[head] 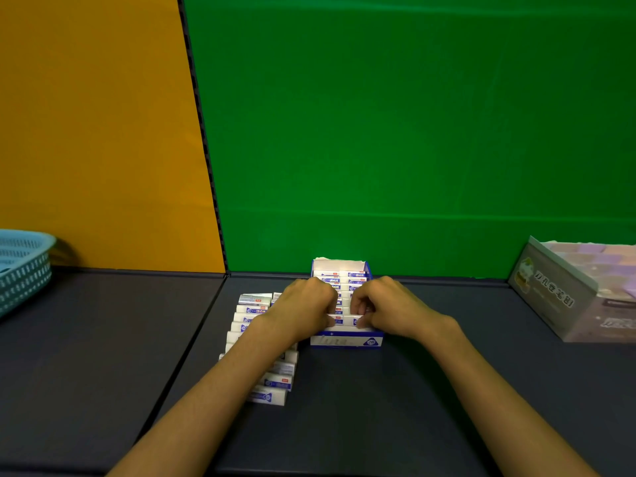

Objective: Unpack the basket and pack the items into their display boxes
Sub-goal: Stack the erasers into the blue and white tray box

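A blue and white display box point(346, 340) stands mid-table, holding several white erasers in blue-printed sleeves point(354, 275) in two rows. Both hands are over the box's near half. My left hand point(303, 306) and my right hand point(385, 304) have their fingers curled down onto the nearest erasers point(344, 320), pinching them at the front of the box. Left of the box, a pile of several more erasers point(254, 316) lies on the table, partly hidden under my left forearm.
A teal plastic basket point(24, 266) sits at the far left edge. At the far right stands a grey and lilac display box point(550, 294) with a cartoon print. The table is dark, with orange and green backdrops behind it.
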Available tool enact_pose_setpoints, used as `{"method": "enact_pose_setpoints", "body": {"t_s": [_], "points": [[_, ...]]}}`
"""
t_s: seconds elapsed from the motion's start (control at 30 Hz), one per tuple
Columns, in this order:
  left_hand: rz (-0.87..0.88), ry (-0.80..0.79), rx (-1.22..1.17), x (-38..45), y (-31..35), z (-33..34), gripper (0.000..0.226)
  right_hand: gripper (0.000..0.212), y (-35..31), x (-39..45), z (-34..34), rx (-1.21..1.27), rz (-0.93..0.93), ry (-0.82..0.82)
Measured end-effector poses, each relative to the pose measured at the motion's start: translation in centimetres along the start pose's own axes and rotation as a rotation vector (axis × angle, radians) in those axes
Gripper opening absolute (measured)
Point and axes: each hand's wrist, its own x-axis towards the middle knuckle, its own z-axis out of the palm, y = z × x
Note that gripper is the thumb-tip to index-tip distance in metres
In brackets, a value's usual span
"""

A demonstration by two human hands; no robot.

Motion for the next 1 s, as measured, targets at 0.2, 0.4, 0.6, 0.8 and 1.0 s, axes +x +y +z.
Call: {"method": "enact_pose_setpoints", "body": {"t_s": [0.2, 0.4, 0.6, 0.8, 1.0], "points": [[0.012, 0.016, -0.023, -0.1, -0.5, 0.4, 0.016, 0.018, 0.0, -0.3, 0.3, 0.02, 0.017, 0.03], [0.052, 0.05, -0.115, -0.5, -1.2, 0.6, 0.022, 0.018, 0.1, -0.3, 0.2, 0.065, 0.015, -0.006], [-0.028, 0.17, -0.253, -1.7, -4.9, -1.3, 0.019, 0.006, -0.7, -0.3, -0.5, 0.098, -0.016, 0.117], [-0.173, 0.14, -0.203, -3.5, -9.9, -2.4, 0.025, 0.011, -3.5, 1.8, -0.5, 0.048, -0.089, 0.217], [-0.251, 0.109, -0.13, -4.5, -12.4, -1.7, 0.024, 0.017, -7.3, 5.0, 0.7, -0.065, -0.161, 0.232]]}}
